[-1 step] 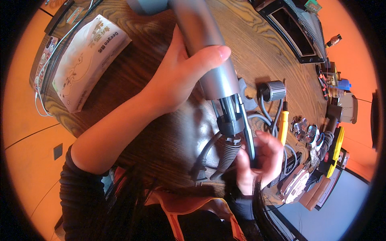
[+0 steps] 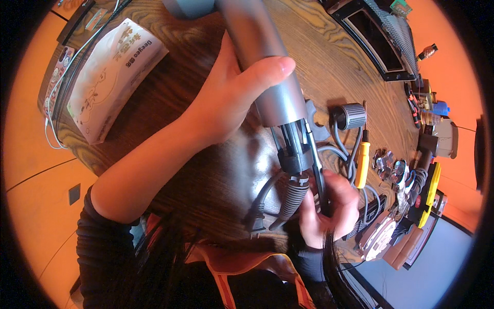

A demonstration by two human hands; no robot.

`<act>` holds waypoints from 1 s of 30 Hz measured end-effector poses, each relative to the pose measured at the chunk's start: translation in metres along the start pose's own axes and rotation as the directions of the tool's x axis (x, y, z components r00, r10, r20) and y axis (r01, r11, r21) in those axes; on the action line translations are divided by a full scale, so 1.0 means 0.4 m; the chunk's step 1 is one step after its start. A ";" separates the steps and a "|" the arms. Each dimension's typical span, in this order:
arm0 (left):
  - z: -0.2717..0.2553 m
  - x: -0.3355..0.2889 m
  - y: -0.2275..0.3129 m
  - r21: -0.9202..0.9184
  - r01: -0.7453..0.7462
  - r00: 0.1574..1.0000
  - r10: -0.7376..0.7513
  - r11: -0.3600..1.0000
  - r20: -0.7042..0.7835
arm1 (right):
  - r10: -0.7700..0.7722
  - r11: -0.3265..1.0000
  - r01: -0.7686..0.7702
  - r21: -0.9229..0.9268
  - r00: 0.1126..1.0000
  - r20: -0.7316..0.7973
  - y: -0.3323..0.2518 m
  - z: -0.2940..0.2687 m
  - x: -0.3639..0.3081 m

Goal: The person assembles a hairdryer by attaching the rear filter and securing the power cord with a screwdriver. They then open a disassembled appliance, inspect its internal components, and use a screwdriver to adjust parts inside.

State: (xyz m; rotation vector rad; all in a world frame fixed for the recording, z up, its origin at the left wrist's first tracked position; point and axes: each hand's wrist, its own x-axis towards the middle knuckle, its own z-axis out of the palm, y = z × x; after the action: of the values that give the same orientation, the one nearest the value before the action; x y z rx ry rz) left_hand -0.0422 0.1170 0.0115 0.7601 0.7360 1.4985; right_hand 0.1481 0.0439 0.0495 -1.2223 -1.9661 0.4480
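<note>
I'm gripping one grey hair dryer handle (image 2: 267,67) in my left hand (image 2: 226,103), fingers wrapped around it, while my right hand (image 2: 329,208) is pinching one black tool (image 2: 318,170) just below, right of one tissue pack (image 2: 110,77) on the surface (image 2: 329,67).

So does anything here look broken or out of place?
Yes. The grey hair dryer in the left hand looks taken apart: black inner parts stick out of the handle's lower end. The right hand holds a thin dark tool against them. A yellow-handled screwdriver lies loose on the wooden table.
</note>
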 end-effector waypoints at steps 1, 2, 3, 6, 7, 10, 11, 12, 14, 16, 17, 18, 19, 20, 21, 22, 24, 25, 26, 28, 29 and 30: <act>0.000 0.000 0.000 -0.005 0.000 1.000 0.000 1.000 0.001 | -0.085 0.987 0.080 -0.139 0.996 -0.026 0.003 0.006 -0.003; 0.000 0.000 0.000 -0.008 0.001 1.000 -0.001 1.000 0.006 | -0.133 0.978 0.123 -0.167 0.990 -0.049 0.009 0.005 -0.002; 0.000 0.001 0.000 -0.011 0.001 1.000 -0.001 1.000 0.011 | -0.148 0.967 0.129 -0.221 0.987 -0.069 0.013 0.004 -0.003; 0.002 0.004 -0.002 -0.016 0.002 1.000 -0.002 1.000 0.030 | -0.168 0.959 0.145 -0.243 0.983 -0.079 0.013 -0.002 -0.007; 0.002 0.004 -0.003 -0.018 0.005 0.999 -0.004 1.000 0.035 | -0.075 0.985 0.063 -0.162 0.994 -0.073 0.008 -0.004 -0.009; 0.003 0.001 -0.007 -0.010 -0.010 0.999 0.011 1.000 0.036 | 0.342 0.921 -0.332 0.204 0.940 -0.016 -0.011 -0.009 -0.014; 0.002 0.001 -0.008 -0.015 -0.026 0.999 0.027 1.000 0.041 | 0.514 0.747 -0.496 0.442 0.853 0.087 -0.015 -0.011 -0.015; 0.001 0.001 -0.009 0.034 -0.044 0.998 0.043 0.998 0.045 | 0.585 0.595 -0.565 0.571 0.792 0.174 -0.013 -0.017 -0.011; -0.001 0.002 -0.009 0.095 -0.082 0.995 0.077 0.992 0.057 | 0.575 0.274 -0.631 0.725 0.712 0.403 0.000 -0.030 0.002; -0.002 0.002 -0.008 0.119 -0.097 0.994 0.091 0.988 0.054 | 0.520 -0.013 -0.673 0.740 0.627 0.580 0.015 -0.035 0.010; -0.002 0.002 -0.007 0.110 -0.086 0.996 0.082 0.990 0.043 | 0.516 -0.155 -0.658 0.737 0.583 0.628 0.018 -0.037 0.012; -0.002 0.001 -0.006 0.101 -0.076 0.997 0.074 0.992 0.032 | 0.492 -0.027 -0.662 0.749 0.644 0.586 0.019 -0.038 0.012; -0.002 0.000 -0.004 0.079 -0.055 0.998 0.054 0.995 0.013 | 0.478 0.092 -0.649 0.756 0.695 0.538 0.018 -0.036 0.010; -0.002 0.000 -0.002 0.059 -0.037 0.999 0.037 0.998 0.001 | 0.421 0.195 -0.617 0.763 0.755 0.503 0.015 -0.033 0.008; -0.001 0.000 -0.001 0.039 -0.020 1.000 0.021 0.999 -0.012 | 0.427 0.341 -0.581 0.739 0.796 0.429 0.008 -0.030 0.005; 0.000 0.000 0.000 0.022 -0.010 1.000 0.010 1.000 -0.020 | 0.354 0.725 -0.435 0.534 0.900 0.253 0.008 -0.024 0.005; 0.001 0.001 0.001 -0.002 -0.002 1.000 0.002 1.000 -0.024 | 0.094 0.995 -0.095 0.008 0.992 0.083 0.002 -0.014 0.006; 0.002 0.003 0.001 -0.008 -0.005 1.000 0.005 1.000 -0.019 | 0.006 0.987 0.010 -0.159 0.995 0.100 -0.002 -0.016 0.006; 0.003 0.003 0.002 -0.016 -0.001 1.000 0.001 1.000 -0.017 | -0.051 0.981 0.067 -0.184 0.995 0.087 -0.004 -0.011 0.005; 0.005 0.003 0.002 -0.034 0.013 1.000 -0.014 0.999 -0.016 | -0.098 0.969 0.107 -0.224 0.994 0.050 -0.006 -0.009 0.003; 0.006 0.001 0.002 -0.051 0.035 0.999 -0.035 0.998 -0.007 | -0.112 0.967 0.114 -0.227 0.993 0.023 -0.007 -0.008 0.001; 0.007 0.000 0.001 -0.067 0.057 0.998 -0.057 0.996 0.001 | -0.140 0.962 0.138 -0.236 0.990 0.012 -0.007 -0.009 -0.002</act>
State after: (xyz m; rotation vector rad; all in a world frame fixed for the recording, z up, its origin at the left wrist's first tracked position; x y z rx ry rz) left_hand -0.0403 0.1168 0.0134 0.6832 0.6992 1.4647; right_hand 0.1492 0.0415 0.0532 -1.2162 -2.1310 0.1421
